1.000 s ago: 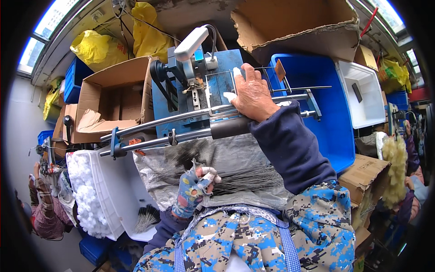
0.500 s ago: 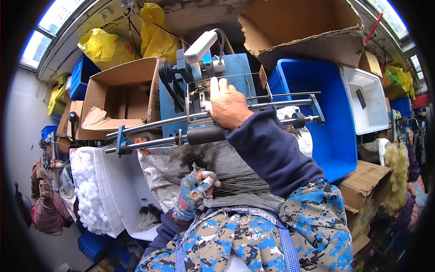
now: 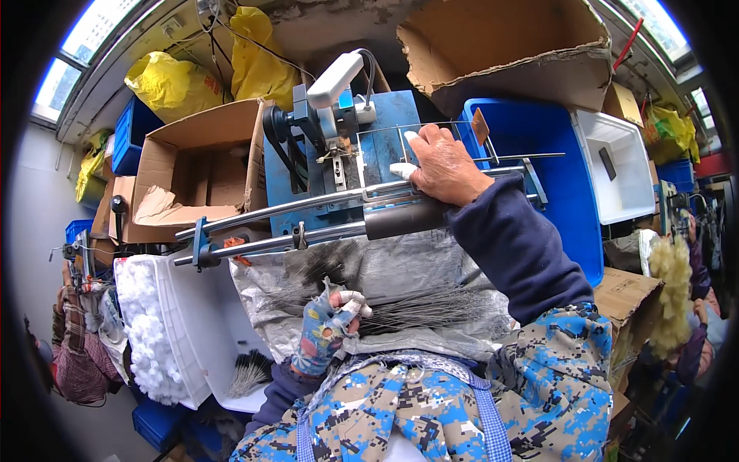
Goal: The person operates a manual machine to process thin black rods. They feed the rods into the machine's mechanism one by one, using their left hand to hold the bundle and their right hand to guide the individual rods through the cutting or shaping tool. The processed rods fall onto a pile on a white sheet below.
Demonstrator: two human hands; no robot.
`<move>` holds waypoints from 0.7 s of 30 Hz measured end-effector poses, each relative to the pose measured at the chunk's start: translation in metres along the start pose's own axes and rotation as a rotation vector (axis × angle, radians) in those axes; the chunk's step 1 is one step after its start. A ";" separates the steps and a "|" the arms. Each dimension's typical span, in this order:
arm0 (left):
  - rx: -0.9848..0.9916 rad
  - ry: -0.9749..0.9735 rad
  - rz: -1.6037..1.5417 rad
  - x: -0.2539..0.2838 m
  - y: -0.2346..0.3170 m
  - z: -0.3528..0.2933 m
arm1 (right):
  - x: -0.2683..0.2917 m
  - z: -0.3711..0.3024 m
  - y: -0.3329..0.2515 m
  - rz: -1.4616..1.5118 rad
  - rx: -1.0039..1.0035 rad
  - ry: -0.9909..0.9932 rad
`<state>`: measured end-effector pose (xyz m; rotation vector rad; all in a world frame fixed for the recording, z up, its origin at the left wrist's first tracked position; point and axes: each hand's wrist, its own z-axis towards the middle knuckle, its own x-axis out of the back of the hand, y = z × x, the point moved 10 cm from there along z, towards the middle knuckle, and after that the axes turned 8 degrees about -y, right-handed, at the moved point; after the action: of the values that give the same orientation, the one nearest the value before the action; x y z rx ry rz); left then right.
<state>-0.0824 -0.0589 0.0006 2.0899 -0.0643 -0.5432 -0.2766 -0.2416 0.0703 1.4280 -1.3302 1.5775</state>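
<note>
My right hand [image 3: 446, 165], with white tape on its thumb and a fingertip, grips the thin wire frame [image 3: 386, 128] of a carriage sliding on two steel rails [image 3: 269, 209]. The carriage's dark cylinder [image 3: 406, 219] is just below the hand. Behind the rails stands a blue bench machine [image 3: 386, 115] with a small metal clamp block [image 3: 337, 163]. My left hand [image 3: 327, 319], in a flowered fingerless glove with taped fingers, is closed over my lap. What it holds is hidden. Right beside it, a bundle of thin metal wires [image 3: 419, 312] lies on a grey sheet [image 3: 454, 258].
A cardboard box [image 3: 202, 165] stands left of the machine, a large blue bin [image 3: 531, 154] right of it. White tufts [image 3: 150, 331] fill a bin at left. Dark-bristled wire brushes [image 3: 250, 373] lie in the white bin [image 3: 223, 323]. Other people work at both far sides.
My right hand has slid the carriage and wire frame to the right along the rails, uncovering the clamp block. My left hand has hardly moved. The view has shifted slightly.
</note>
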 end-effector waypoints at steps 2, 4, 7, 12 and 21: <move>0.000 -0.016 0.019 -0.008 0.007 -0.002 | 0.017 0.003 0.006 -0.022 0.026 0.099; -0.021 -0.008 -0.001 -0.005 0.006 -0.004 | 0.034 0.011 0.021 -0.133 -0.003 0.207; -0.017 -0.003 -0.012 -0.001 0.007 -0.005 | 0.030 0.020 0.028 -0.313 -0.051 0.098; -0.066 -0.061 -0.034 -0.006 0.012 -0.006 | 0.020 0.013 0.022 -0.452 0.024 0.005; -0.170 -0.191 0.032 -0.019 0.024 -0.009 | 0.039 -0.132 -0.055 0.132 0.387 -0.111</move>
<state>-0.0919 -0.0604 0.0305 1.8648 -0.1557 -0.7034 -0.2787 -0.1079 0.1345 1.7068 -1.2483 1.9469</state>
